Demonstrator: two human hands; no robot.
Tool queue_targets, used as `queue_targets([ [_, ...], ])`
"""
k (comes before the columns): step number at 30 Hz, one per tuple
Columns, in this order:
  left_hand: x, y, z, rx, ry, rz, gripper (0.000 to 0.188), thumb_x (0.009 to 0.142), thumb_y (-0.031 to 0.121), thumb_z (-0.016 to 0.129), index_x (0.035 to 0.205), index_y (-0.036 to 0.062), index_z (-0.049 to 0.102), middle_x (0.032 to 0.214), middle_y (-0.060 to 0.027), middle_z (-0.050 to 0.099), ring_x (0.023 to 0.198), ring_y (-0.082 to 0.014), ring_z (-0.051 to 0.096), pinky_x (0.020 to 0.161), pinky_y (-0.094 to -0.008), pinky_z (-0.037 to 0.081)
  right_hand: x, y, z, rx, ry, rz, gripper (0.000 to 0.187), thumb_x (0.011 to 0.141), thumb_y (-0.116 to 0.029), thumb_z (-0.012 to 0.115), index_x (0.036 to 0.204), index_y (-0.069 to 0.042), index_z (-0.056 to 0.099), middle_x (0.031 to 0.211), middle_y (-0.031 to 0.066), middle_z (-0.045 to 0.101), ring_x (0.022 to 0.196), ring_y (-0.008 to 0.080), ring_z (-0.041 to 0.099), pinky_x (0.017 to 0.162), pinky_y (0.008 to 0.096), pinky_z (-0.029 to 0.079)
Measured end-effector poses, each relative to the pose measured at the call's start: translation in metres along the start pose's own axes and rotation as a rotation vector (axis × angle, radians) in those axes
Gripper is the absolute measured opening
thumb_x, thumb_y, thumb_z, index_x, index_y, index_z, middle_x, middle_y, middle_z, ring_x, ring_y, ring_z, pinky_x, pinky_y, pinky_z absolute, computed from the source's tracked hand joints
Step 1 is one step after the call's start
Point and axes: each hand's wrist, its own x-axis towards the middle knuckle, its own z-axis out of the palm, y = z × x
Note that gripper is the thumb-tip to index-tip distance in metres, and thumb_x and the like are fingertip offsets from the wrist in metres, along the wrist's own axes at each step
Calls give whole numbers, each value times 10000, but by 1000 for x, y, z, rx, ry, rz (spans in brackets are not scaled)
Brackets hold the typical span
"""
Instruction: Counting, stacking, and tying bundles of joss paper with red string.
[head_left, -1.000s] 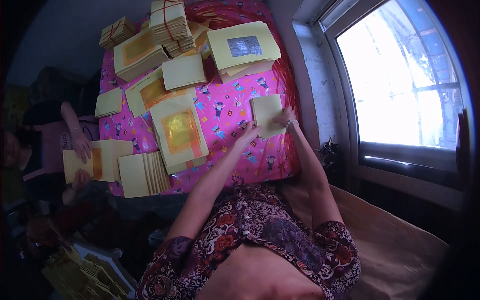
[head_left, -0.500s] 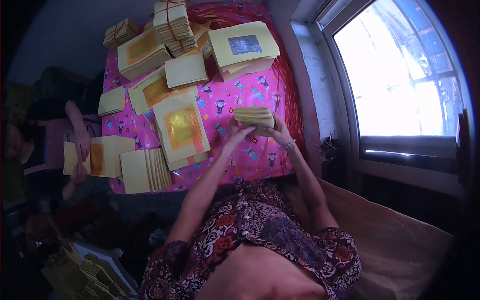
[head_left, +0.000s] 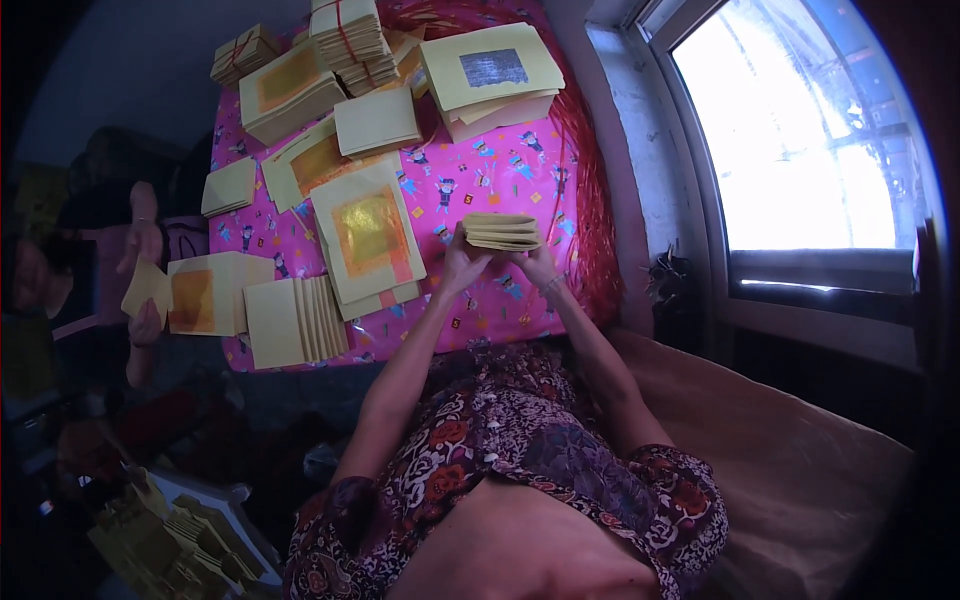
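Observation:
A small stack of folded yellow paper (head_left: 501, 231) is held up over the pink patterned table cover, its layered folded edges showing. My left hand (head_left: 464, 264) grips its left end from below, and my right hand (head_left: 538, 264) closes on the right end. Some of the fingers are hidden under the stack. Left of my hands lies a pile of yellow sheets with a gold-and-orange square (head_left: 366, 236). Nearer the table's left front stands a fanned row of folded yellow paper (head_left: 296, 322).
At the back are a tall pile with a silver square (head_left: 494, 68), bundles tied with red string (head_left: 347, 38) and red plastic strands (head_left: 582, 190). A co-worker's hands (head_left: 146, 325) handle yellow paper at the left. A window (head_left: 800, 140) is on the right.
My hands have tilted the folded stack, so its layered edges face me more. At the left, the co-worker's upper hand has lifted off the paper, and the sheet there is now folded up.

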Motion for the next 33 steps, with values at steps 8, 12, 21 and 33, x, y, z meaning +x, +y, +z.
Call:
queue_targets([
  [8,-5,-25,-1,4,107,-34,517,740,-12,699,1149,61,390,1071,-67,539,1035,-160,523,883,-296,437,-2,-38,24,-107,41,-88,593,738,-13,660,1217,-28,310,1138,69,474,1089,162,484,931,306,411],
  [12,-4,-10,2,-54,86,-23,509,741,-20,694,1145,64,395,1056,-61,543,1005,-155,537,864,-292,450,-5,-35,18,-73,46,-105,603,716,-38,693,1203,-28,338,1154,72,470,1091,163,483,934,309,410],
  [21,-7,-3,-11,44,50,-11,437,735,-12,696,1086,51,444,995,-49,564,980,-149,564,843,-286,464,-7,-44,15,-263,135,-240,685,679,-79,740,1240,-14,353,1159,95,470,1114,191,469,963,318,379],
  [33,-3,-4,-6,122,-27,0,398,712,3,713,1040,33,490,981,-54,556,951,-134,556,843,-259,449,-8,-41,17,-224,33,-203,608,689,-99,766,1174,-33,406,1095,74,517,1021,164,531,890,293,445],
])
